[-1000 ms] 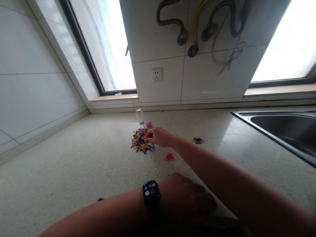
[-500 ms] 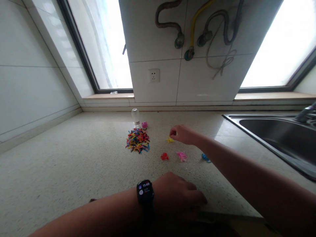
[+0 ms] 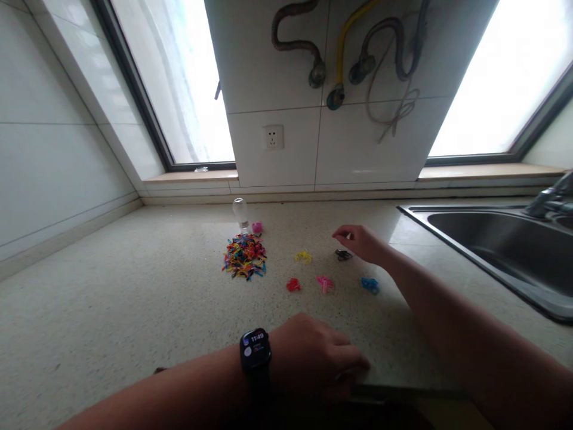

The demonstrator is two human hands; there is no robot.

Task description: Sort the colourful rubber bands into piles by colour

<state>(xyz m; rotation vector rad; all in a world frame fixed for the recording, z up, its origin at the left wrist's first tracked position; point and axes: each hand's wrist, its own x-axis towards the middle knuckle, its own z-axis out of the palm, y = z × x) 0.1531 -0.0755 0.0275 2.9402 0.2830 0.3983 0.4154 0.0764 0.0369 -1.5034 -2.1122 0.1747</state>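
My right hand [image 3: 358, 240] is over the counter just above a small black pile of what look like elastic hair bands [image 3: 343, 255]. Its thumb and fingers are pinched together; anything between them is too small to make out. My left hand [image 3: 313, 357], below a wristwatch [image 3: 255, 349], rests by the counter's front edge with its fingers loosely stretched out and nothing visible in it. Small sorted piles lie between my hands: yellow bands [image 3: 303, 257], red bands [image 3: 293, 285], pink bands [image 3: 324, 283] and blue bands [image 3: 370, 285]. Further left is a large mixed heap of bands [image 3: 245, 257].
A clear bottle [image 3: 240, 215] stands behind the heap, beside a pink object [image 3: 256, 227]. A steel sink [image 3: 483, 239] with a faucet [image 3: 550, 200] is set in at the right. Wall, socket [image 3: 273, 137] and hoses [image 3: 340, 60] are at the back.
My right hand has moved right, from the yellow bands to above the black ones, uncovering the black pile and all of the blue one. My left hand stays at the edge; the view shifted slightly.
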